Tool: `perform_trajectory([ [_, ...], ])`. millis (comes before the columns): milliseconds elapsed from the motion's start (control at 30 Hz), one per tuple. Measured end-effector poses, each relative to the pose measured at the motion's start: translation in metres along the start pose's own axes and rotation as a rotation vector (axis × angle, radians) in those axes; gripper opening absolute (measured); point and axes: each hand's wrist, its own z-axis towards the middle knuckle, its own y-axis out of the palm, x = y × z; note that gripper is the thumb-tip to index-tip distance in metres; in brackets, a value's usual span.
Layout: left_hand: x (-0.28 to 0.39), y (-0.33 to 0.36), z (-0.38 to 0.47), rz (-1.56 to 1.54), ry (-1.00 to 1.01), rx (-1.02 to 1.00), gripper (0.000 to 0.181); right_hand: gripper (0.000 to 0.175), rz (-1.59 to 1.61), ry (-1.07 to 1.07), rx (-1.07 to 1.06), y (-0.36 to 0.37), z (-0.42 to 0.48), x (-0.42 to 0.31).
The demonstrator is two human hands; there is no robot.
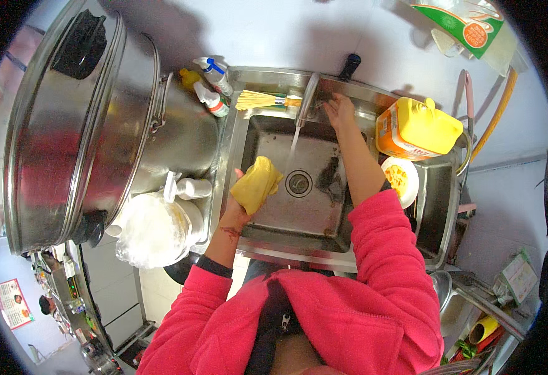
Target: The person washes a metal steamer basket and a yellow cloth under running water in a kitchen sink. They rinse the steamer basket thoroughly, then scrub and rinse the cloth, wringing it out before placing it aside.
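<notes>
A folded yellow cloth (256, 185) rests in my left hand (237, 212), above the left side of the steel sink basin (278, 225). The cloth covers most of the fingers. Water (295, 143) runs from the metal tap (308, 96) and falls toward the drain (298, 183), just right of the cloth. My right hand (342, 111) reaches to the sink's back ledge, its fingertips at the right side of the tap's base. Whether those fingers grip a handle there is too small to tell. Dark wet patches mark the basin floor.
A bamboo brush (267, 100) lies on the back ledge. Right of the basin stand a yellow jug (424, 129) and a white bowl (410, 180) with orange scraps. Left are spray bottles (215, 101), a large steel pot (100, 126) and a plastic-covered white container (156, 229).
</notes>
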Motion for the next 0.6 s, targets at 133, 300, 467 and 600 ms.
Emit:
perform_trajectory([
  [133, 0.004, 0.022, -0.012, -0.054, -0.033, 0.083, 0.060, 0.042, -0.051, 0.082, -0.253, 0.017, -0.057, -0.002],
  [300, -0.001, 0.029, -0.008, -0.057, -0.161, 0.047, 0.063, 0.067, -0.745, -0.179, -0.745, -0.025, -0.205, 0.052],
  [467, -0.005, 0.049, -0.015, -0.108, -0.236, -0.094, 0.071, 0.082, -1.103, -0.710, -0.767, -0.036, -0.269, 0.062],
  [600, -0.010, 0.076, -0.024, -0.034, -0.256, -0.120, 0.076, 0.077, -1.079, -0.822, -0.530, -0.034, -0.279, 0.050],
])
